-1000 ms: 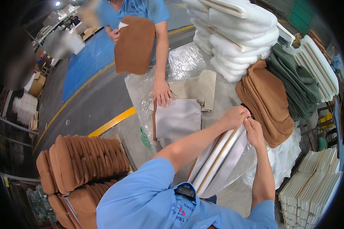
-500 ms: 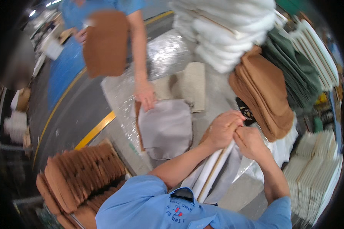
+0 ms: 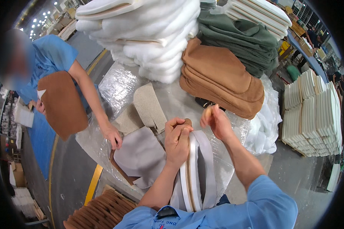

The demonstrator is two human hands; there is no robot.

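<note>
A white padded cushion [image 3: 193, 152] with a thin brown core along its edge stands on end against my body. Loose grey cloth [image 3: 208, 164] of a cover hangs along its sides. My left hand [image 3: 176, 143] is closed round the top end of the cushion and its cover, where a bit of brown cloth shows above the fingers. To the right, my right hand [image 3: 219, 124] is raised off the cushion, fingers bent and partly apart, with nothing visible in them. Beside my left forearm lies a grey-backed brown cover [image 3: 137, 154] on the plastic-wrapped table.
A co-worker's hand [image 3: 112, 135] touches that cover; their other hand holds a brown cover [image 3: 61, 103]. Beyond are stacks of white padding [image 3: 153, 49], brown covers [image 3: 221, 80] and green covers [image 3: 239, 42]. Beige cloth [image 3: 147, 105] lies mid-table. Brown cushions [image 3: 103, 210] stand lower left.
My right hand has come away from the cushion's top and lifted to the right. My left hand keeps its grip. The view has swung to the right.
</note>
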